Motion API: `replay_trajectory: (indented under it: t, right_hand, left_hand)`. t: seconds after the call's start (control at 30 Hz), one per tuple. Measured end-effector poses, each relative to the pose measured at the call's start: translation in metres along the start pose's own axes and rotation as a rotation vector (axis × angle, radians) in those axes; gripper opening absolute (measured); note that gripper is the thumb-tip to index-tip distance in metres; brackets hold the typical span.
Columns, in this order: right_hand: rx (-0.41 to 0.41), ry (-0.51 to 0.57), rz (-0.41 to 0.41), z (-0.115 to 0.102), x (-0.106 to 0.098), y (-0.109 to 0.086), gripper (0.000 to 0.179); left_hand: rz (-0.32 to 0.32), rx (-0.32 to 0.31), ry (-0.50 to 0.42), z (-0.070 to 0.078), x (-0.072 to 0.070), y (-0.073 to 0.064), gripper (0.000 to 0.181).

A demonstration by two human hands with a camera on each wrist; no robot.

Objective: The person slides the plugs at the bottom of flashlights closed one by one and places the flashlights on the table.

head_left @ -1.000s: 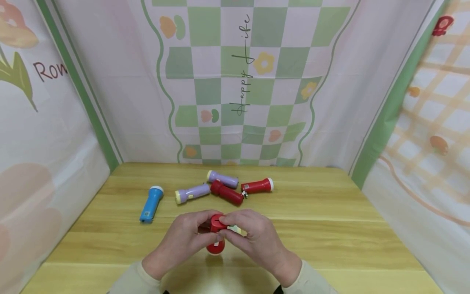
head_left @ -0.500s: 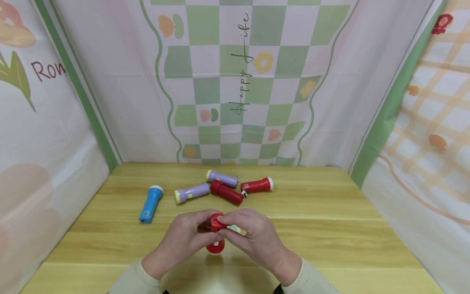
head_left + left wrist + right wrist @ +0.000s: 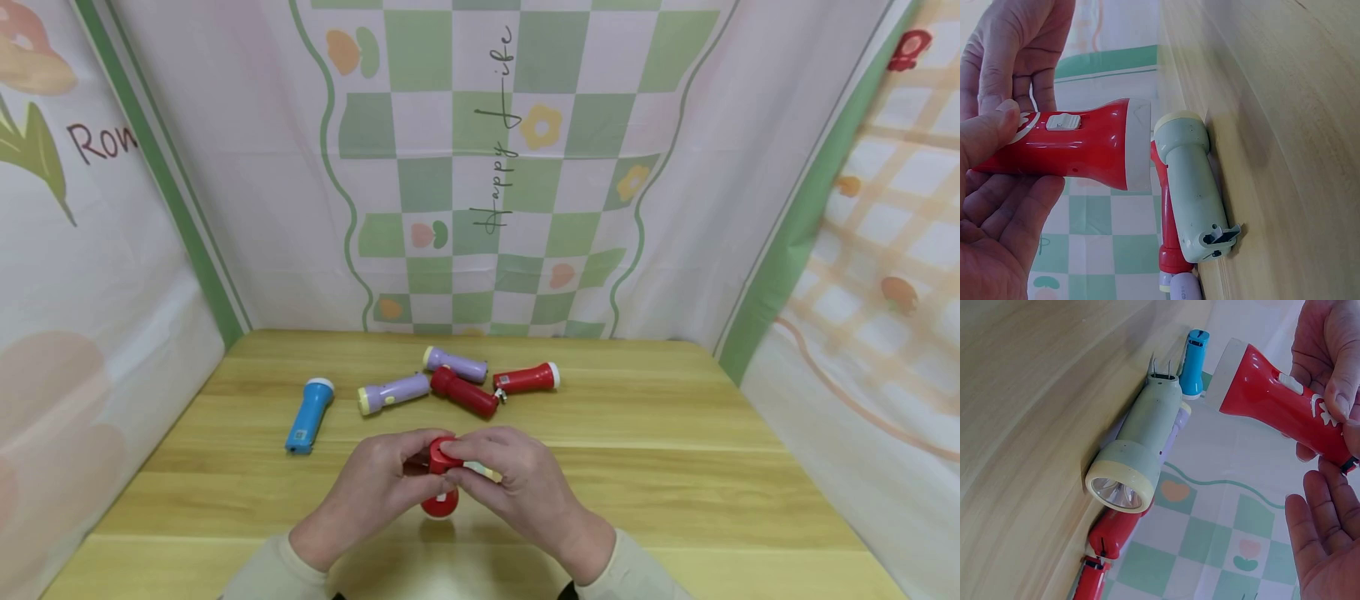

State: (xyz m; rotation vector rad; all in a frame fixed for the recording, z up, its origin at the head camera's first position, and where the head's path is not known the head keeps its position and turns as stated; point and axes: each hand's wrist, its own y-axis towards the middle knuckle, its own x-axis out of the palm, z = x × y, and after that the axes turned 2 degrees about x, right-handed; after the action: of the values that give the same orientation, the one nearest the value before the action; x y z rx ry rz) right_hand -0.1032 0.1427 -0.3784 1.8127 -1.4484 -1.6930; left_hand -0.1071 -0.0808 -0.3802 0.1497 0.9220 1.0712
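A red flashlight (image 3: 1100, 144) with a white lens rim and white switch is held upright in midair, lens end down and tail up. My left hand (image 3: 386, 479) grips its body from the left, the thumb on the near side. My right hand (image 3: 525, 483) is at the tail, thumb and forefinger pinching the red end. In the right wrist view a dark piece shows at the tail beside the right fingers (image 3: 1319, 512). Just beyond, a pale green flashlight (image 3: 1141, 431) with a cream rim lies on the table, metal plug prongs sticking out of its end; my right hand mostly hides it in the head view.
Farther back on the wooden table (image 3: 675, 467) lie two purple flashlights (image 3: 457, 367), a dark red one (image 3: 465, 393) and a red one with a white rim (image 3: 527, 379). A blue flashlight (image 3: 309, 417) lies at the left. Patterned cloth (image 3: 495, 167) encloses the table.
Both hands and the red flashlight stay in place. The right forefinger has shifted slightly on the tail, where the dark slot now shows less. The table's flashlights have not moved.
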Motion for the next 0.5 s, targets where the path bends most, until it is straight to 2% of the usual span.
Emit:
replay_trajectory:
  t: [0.27,0.5]
  right_hand:
    - [-0.037,-0.024,0.02,0.0004,0.0006,0.0003,0.034]
    - [-0.038,-0.042,0.016,0.0005,0.0002,-0.0003,0.035]
  left_hand:
    - [0.003,0.004,0.021,-0.0003,-0.0001,-0.0005,0.038]
    - [0.0,-0.002,0.031,0.0,-0.0002,-0.0004,0.039]
